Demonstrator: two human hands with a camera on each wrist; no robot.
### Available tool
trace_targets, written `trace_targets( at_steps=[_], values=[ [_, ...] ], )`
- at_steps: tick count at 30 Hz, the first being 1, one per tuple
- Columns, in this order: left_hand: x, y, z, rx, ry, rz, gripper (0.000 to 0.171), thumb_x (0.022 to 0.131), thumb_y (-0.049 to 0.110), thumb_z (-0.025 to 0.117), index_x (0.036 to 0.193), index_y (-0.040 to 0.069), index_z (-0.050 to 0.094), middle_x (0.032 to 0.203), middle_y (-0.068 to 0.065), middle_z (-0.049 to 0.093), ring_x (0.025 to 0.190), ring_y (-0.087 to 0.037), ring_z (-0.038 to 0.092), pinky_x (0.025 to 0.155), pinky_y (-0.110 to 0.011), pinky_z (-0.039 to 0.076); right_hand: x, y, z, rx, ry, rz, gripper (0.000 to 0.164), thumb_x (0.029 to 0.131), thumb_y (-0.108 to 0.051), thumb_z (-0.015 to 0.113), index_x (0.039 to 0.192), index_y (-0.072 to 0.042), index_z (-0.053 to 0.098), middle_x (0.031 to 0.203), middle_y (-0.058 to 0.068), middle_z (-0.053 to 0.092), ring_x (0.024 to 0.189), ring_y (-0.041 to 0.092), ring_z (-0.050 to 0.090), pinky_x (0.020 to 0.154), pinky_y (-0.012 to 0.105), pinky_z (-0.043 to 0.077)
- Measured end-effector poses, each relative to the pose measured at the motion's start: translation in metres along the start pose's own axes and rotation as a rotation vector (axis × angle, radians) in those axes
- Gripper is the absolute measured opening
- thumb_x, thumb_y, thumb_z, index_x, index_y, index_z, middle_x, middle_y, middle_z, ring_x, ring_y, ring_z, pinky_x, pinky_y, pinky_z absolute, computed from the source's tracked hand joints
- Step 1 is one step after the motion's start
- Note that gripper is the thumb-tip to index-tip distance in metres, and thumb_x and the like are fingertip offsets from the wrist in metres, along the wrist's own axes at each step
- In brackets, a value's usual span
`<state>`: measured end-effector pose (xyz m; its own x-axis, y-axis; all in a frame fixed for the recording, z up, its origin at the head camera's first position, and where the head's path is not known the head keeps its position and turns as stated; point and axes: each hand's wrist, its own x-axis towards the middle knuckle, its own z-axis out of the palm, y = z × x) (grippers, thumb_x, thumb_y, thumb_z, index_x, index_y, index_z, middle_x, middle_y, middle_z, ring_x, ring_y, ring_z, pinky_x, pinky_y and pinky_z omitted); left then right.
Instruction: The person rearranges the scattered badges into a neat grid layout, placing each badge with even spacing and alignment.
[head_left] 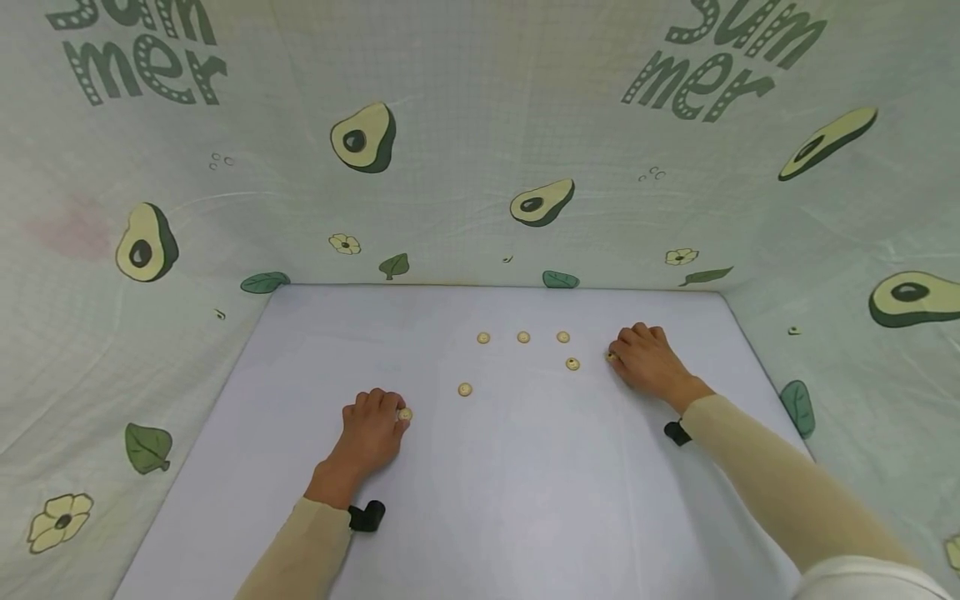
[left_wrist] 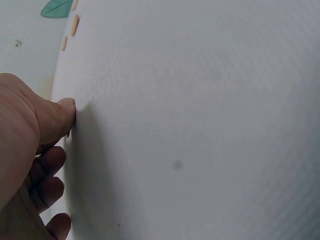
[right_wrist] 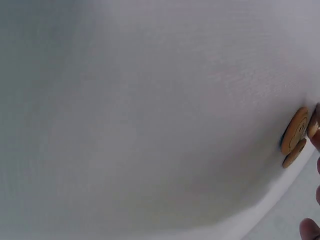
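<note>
My left hand [head_left: 370, 433] pinches a small round wooden disc [head_left: 405, 414] between thumb and forefinger, low over the white table. In the left wrist view the thumb [left_wrist: 62, 117] hides that disc. On the far right of the table, my right hand [head_left: 647, 363] pinches a similar small disc [head_left: 611, 356], mostly covered by the fingers. Close to the right fingertips, the right wrist view shows a smiley-face disc [right_wrist: 295, 131] with another disc [right_wrist: 294, 153] beside it. One disc with a dark mark [head_left: 573, 364] lies left of the right hand.
A row of three discs, with a middle one [head_left: 523, 337], lies toward the back of the white table [head_left: 510, 483]. Another disc [head_left: 465, 389] lies between the hands. Avocado-print cloth [head_left: 450, 225] hangs behind and at both sides of the table.
</note>
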<state>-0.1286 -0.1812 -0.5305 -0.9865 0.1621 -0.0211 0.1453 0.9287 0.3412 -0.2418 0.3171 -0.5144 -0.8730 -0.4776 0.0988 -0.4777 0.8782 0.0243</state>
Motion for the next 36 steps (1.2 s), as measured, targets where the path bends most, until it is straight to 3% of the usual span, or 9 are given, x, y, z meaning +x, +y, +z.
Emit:
trace_targets(
  at_steps=[6,17,30,36],
  values=[
    [0.000,-0.001,0.001,0.001,0.003,0.003,0.024,0.100,0.019,0.073,0.118,0.008,0.061,0.115,-0.013,0.059,0.110,-0.036,0.050,0.093,-0.058,0.039,-0.001,-0.001,0.002,0.011,-0.012,0.036,0.028,0.104,-0.029,0.067,0.117,-0.004,0.072,0.116,0.013,0.065,0.109,0.035,0.052,0.099,0.059,0.039],
    [-0.001,-0.001,0.000,-0.002,0.009,0.005,0.024,0.100,0.018,0.073,0.117,0.007,0.061,0.114,-0.013,0.059,0.110,-0.035,0.050,0.093,-0.059,0.039,-0.001,-0.002,0.000,0.032,0.020,0.021,0.022,0.102,-0.022,0.071,0.116,-0.006,0.075,0.114,0.012,0.066,0.108,0.035,0.052,0.098,0.059,0.038],
    [0.000,-0.002,0.000,0.009,0.004,0.008,0.024,0.100,0.019,0.073,0.118,0.008,0.061,0.116,-0.013,0.059,0.111,-0.035,0.050,0.093,-0.059,0.040,0.008,-0.001,-0.004,0.146,-0.085,0.127,0.022,0.100,-0.026,0.073,0.110,-0.007,0.077,0.111,0.012,0.069,0.111,0.037,0.056,0.097,0.063,0.039],
    [0.000,-0.002,0.000,0.009,-0.002,0.002,0.025,0.100,0.020,0.073,0.118,0.007,0.061,0.115,-0.013,0.059,0.110,-0.035,0.050,0.093,-0.058,0.039,0.011,-0.004,-0.004,0.085,-0.061,0.095,0.028,0.094,-0.029,0.074,0.109,-0.005,0.072,0.114,0.014,0.065,0.113,0.037,0.053,0.102,0.064,0.037]
  ],
)
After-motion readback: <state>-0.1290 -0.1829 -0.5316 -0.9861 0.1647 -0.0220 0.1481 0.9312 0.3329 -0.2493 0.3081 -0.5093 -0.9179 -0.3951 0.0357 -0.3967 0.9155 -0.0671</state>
